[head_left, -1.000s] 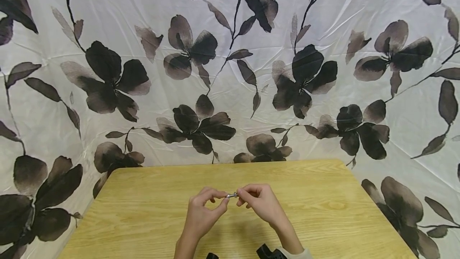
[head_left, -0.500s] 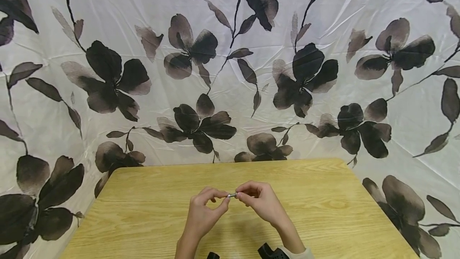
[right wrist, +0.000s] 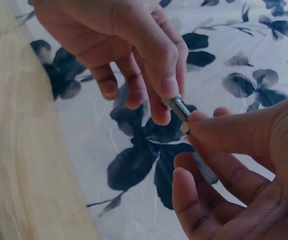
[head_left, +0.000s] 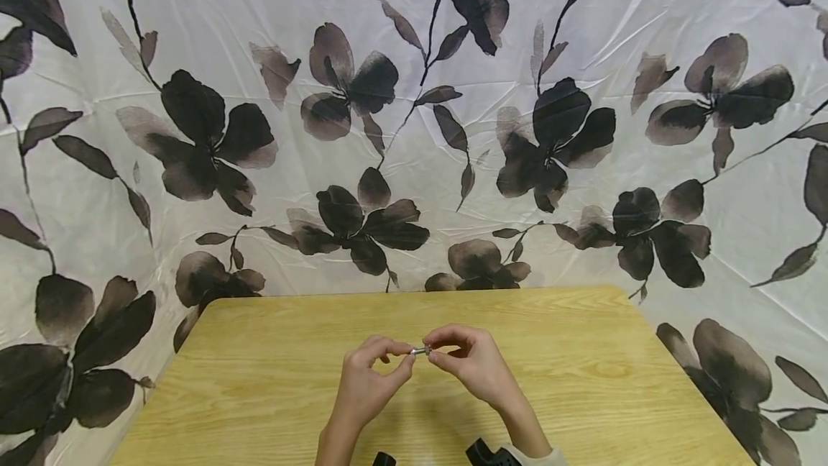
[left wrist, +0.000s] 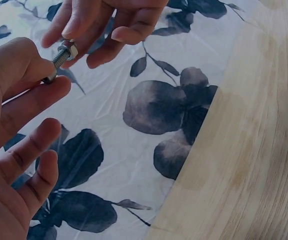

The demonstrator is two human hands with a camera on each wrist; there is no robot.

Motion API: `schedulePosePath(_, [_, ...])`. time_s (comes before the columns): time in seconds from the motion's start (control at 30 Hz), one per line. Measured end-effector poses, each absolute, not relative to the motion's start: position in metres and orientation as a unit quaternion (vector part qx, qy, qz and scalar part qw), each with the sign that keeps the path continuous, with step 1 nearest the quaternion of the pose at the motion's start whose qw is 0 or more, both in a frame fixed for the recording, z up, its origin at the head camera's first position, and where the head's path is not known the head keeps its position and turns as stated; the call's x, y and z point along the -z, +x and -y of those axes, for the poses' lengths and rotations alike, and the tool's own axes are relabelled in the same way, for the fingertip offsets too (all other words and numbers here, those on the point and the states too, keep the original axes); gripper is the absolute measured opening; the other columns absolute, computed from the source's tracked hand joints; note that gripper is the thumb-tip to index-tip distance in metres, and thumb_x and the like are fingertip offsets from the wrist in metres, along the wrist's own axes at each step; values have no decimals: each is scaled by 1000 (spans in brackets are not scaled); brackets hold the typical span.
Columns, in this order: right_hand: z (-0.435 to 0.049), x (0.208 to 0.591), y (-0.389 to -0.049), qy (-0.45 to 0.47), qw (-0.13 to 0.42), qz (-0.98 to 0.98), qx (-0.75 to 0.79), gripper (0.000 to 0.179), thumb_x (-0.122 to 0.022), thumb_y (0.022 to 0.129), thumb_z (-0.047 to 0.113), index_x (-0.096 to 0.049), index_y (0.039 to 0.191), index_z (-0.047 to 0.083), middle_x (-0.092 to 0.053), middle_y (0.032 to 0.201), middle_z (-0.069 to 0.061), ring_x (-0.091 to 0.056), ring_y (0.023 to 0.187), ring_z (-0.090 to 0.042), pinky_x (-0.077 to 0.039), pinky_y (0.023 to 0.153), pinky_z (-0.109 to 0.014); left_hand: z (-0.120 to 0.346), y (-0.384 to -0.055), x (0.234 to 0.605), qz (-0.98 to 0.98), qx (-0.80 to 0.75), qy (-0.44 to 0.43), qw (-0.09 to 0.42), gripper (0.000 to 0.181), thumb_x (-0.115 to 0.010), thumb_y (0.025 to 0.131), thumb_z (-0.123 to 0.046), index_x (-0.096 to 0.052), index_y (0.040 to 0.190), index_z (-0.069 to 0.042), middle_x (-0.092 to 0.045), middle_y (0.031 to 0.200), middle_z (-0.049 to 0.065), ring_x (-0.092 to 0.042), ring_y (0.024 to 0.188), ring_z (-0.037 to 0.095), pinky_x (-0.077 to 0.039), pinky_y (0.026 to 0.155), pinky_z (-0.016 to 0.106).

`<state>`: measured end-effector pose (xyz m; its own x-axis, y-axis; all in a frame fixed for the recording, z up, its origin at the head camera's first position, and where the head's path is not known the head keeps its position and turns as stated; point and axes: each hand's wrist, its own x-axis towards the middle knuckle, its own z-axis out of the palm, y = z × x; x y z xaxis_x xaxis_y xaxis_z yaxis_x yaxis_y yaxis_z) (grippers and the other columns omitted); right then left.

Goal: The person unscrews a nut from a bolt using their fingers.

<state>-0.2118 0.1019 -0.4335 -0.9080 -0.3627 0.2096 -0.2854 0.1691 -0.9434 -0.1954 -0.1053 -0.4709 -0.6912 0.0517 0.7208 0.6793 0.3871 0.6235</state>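
A small silver bolt [head_left: 419, 352] is held between both hands above the table. Thumb and index finger of my left hand [head_left: 370, 383] pinch its head end. At the other end sits a hex nut [left wrist: 71, 49] on the threads, which my right hand [head_left: 475, 367] pinches with thumb and fingertips. Bare thread [right wrist: 180, 109] shows between the two hands in the right wrist view. The bolt's head is mostly covered by the left fingertips, and the nut partly by the right thumb. The other fingers of both hands are loosely bent.
Below the hands lies a light wood-grain table [head_left: 259, 394] with rounded back corners. Behind and beside it hangs a white cloth [head_left: 453, 185] with dark flower print. A black wrist device [head_left: 491, 454] sits by the right sleeve.
Right thumb and fingertips shift around the nut, closing in and then parting slightly. The left hand stays almost still on the bolt. The head view drifts slightly.
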Motion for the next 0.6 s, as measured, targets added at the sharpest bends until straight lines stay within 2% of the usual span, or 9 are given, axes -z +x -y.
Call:
schedulePosePath(0.13, [-103,434,-212,-199,30,-766,611,25,-73,97,15,-73,120,7,-73,119,-18,-70,106,-18,-59,84,-27,105,-195,470,771,502,-234,315,25,-83,80,1,-79,90,-21,-77,85,-5,-66,76,7,-55,66,31])
schedulePosePath(0.3, [-105,434,-213,-186,50,-774,603,27,-66,102,26,-75,115,4,-75,106,-15,-71,91,-13,-59,75,-29,103,-195,470,769,507,-232,314,25,-83,80,1,-79,91,-21,-77,86,-3,-66,76,7,-54,66,31])
schedulePosePath(0.43, [-106,435,-213,-193,68,-775,598,26,-66,102,26,-77,108,3,-76,95,-15,-71,83,-11,-58,71,-31,103,-195,470,770,503,-234,315,27,-83,80,2,-79,92,-22,-77,87,-4,-65,76,7,-54,66,30])
schedulePosePath(0.6, [-107,435,-214,-202,68,-772,598,22,-67,101,22,-76,109,3,-78,94,-14,-73,83,-10,-58,72,-31,103,-196,471,775,501,-229,309,27,-83,80,1,-79,92,-23,-77,87,-7,-66,77,7,-54,67,30])
